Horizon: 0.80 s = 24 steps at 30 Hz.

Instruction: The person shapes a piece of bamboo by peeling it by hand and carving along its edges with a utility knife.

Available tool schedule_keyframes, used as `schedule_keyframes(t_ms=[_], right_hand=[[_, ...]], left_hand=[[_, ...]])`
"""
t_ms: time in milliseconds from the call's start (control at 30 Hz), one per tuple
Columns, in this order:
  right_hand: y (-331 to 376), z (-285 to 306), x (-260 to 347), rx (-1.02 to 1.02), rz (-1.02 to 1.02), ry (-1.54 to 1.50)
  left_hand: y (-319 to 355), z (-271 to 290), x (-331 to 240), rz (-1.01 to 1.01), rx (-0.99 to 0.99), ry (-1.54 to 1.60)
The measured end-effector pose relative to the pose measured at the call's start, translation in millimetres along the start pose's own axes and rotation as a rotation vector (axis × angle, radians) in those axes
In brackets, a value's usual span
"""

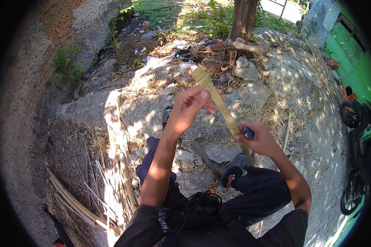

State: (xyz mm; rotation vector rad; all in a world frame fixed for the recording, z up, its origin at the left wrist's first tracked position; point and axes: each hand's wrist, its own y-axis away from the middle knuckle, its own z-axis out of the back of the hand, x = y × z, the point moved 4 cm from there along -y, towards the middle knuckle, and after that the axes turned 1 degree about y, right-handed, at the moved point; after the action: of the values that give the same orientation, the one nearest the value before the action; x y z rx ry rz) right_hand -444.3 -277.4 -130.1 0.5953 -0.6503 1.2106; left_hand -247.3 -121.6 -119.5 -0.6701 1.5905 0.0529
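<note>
Left fingers (203,96) high on yellowish strip (223,108), right fingers (246,140) lower down

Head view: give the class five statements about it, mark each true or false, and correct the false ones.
1. The left hand and right hand both touch the strip. True.
2. The blue object is in the left hand. False: it is in the right.
3. A tree trunk stands beyond the hands. True.
4. The green wall is at the picture's left. False: it is at the right.
5. The sleeves are dark. True.
</note>
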Motion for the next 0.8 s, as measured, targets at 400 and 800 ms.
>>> schedule_keyframes(t_ms=[400,800], right_hand=[[0.3,0.5,0.7,0.01,-0.011,0.019],[0.7,-0.3,0.2,0.015,-0.006,0.023]], left_hand=[[-0.3,0.6,1.8,0.013,0.0,0.049],[0.2,-0.1,2.9,0.047,-0.005,0.087]])
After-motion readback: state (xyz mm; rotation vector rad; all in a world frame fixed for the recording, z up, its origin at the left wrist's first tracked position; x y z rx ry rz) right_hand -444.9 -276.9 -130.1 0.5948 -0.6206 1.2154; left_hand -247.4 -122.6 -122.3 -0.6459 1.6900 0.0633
